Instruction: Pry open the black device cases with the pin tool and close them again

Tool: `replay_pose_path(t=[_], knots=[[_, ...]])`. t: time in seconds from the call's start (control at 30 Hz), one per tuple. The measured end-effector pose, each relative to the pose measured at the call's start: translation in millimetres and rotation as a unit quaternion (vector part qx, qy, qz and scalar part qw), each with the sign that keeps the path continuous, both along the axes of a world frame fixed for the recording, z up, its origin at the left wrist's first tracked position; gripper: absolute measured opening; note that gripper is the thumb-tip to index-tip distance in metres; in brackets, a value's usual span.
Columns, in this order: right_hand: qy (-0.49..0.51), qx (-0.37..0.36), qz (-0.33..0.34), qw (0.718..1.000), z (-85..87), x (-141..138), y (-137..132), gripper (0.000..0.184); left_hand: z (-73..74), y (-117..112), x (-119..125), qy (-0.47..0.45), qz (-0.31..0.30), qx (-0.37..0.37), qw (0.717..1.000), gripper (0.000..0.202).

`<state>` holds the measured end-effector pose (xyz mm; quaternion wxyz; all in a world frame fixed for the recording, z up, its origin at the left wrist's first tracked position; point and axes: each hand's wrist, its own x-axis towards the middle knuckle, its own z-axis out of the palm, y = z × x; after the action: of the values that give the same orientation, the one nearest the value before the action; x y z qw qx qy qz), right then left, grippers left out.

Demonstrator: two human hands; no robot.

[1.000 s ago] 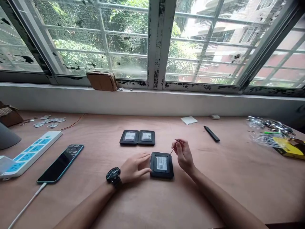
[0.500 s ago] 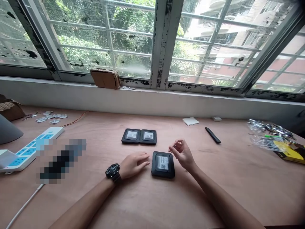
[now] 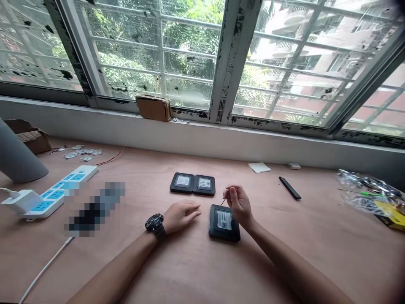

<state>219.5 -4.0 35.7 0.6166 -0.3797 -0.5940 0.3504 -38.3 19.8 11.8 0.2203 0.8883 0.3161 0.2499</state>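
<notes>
My right hand (image 3: 238, 204) pinches a thin metal rod (image 3: 223, 202), its tip seemingly at the far edge of the black labelled case (image 3: 224, 234) just nearer me, long axis pointing away, my empty left hand (image 3: 181, 217) farther off leftward.

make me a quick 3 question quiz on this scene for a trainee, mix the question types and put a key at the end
1. True or false: the left hand is touching the near black case.
2. Multiple choice: what is the right hand gripping?
A) the white cable
B) a thin tool
C) the yellow box
3. Count: how many black cases with labels lie on the table?

Key:
1. False; bare tabletop shows between them.
2. B.
3. Three: the near one, plus a left far case and a right far case side by side.
</notes>
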Motion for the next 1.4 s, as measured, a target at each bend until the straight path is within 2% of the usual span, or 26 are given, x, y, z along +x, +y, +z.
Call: replay_pose_path(t=[0.23,0.6,0.87,0.97,1.1,1.23,1.33,1.4], knots=[[-0.046,0.011,0.007,0.999,-14.3,-6,5,0.027,-1.9,-1,1,-0.003,-0.002,0.003,1.000,0.032],[-0.038,-0.009,0.003,0.999,-10.1,-2,3,0.030,-2.0,1,1,-0.013,-0.015,-0.001,1.000,0.031],[-0.078,-0.037,0.071,0.994,-2.8,2,3,0.037,-3.1,0,2,-0.006,-0.006,-0.003,1.000,0.030],[-0.087,-0.043,0.069,0.993,-0.9,3,5,0.029,-2.4,1,0,-0.002,-0.006,-0.001,1.000,0.029],[-0.027,-0.025,0.028,0.999,7.5,12,7,0.029,-1.4,1,1,0.006,-0.007,0.013,1.000,0.027],[-0.006,0.029,-0.082,0.996,13.6,45,8,0.031,-3.4,-6,15,0.012,-0.018,0.067,0.998,0.032],[-0.145,0.079,-0.179,0.970,5.6,84,7,0.029,-5.0,-20,33,0.043,-0.059,0.113,0.991,0.061],[-0.291,0.095,-0.192,0.933,-5.3,110,5,0.030,-4.3,-33,39,0.077,-0.088,0.135,0.984,0.074]])
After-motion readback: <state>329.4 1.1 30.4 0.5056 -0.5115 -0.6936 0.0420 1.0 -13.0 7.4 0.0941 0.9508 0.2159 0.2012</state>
